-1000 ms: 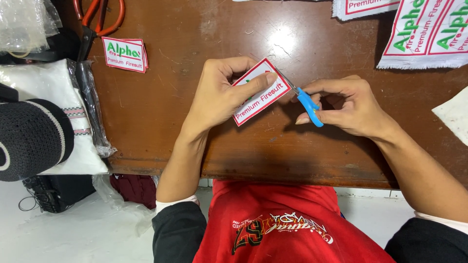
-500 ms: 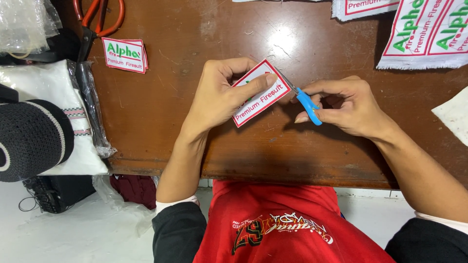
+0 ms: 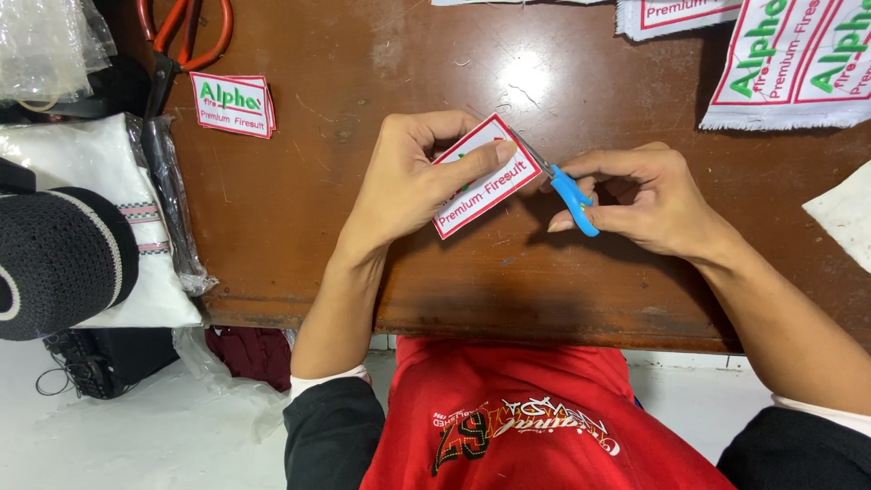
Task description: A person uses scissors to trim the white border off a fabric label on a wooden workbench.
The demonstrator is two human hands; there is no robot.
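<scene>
My left hand (image 3: 408, 181) pinches a small white fabric label with a red border (image 3: 484, 181), thumb on top, held tilted just above the brown wooden table (image 3: 345, 236). My right hand (image 3: 649, 195) grips a small blue-handled thread snipper (image 3: 572, 198). Its metal tip meets the label's upper right edge.
A short stack of matching labels (image 3: 232, 104) lies at the upper left near orange-handled scissors (image 3: 181, 32). Sheets of uncut labels (image 3: 794, 59) lie at the top right. A white scrap (image 3: 844, 213) sits at the right edge. Plastic bags, folded white cloth (image 3: 109, 209) and a black knit cap (image 3: 59, 259) crowd the left.
</scene>
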